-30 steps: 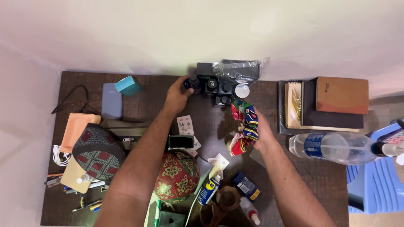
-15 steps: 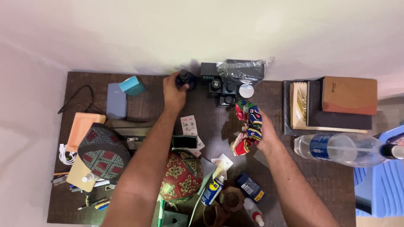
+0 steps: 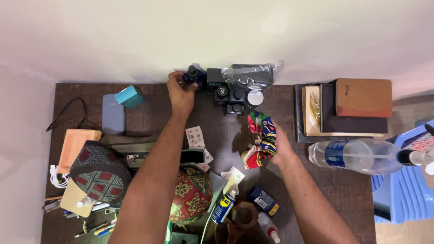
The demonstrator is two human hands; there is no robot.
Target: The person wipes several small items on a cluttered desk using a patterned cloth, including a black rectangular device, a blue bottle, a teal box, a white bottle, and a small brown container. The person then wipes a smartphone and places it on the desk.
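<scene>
— While the left hand [image 3: 181,92] is stretched right to the back edge of the table [image 3: 149,115], what has it got?

— A small dark blue bottle [image 3: 192,76] with a black cap. The fingers are closed round it from the near side, and it stands upright against the wall, just left of the cluster of black boxes [image 3: 228,97]. I'd guess it's gripped low so the cap stays free, but that's only my reading.

— And the right hand [image 3: 280,147]?

— Closed on a bright patterned cloth [image 3: 262,140], red, blue and green, bunched up above the middle of the table. The wad sticks out toward the far side of the fist, so the grip looks firm, likely to keep the folds together.

— What's around them?

— Playing cards [image 3: 195,137] lie under the left forearm, two embroidered caps [image 3: 192,193] sit nearer, a spray can [image 3: 224,205] beside them. A clear water bottle [image 3: 357,156] lies on its side at the right, near stacked notebooks [image 3: 352,108].
</scene>
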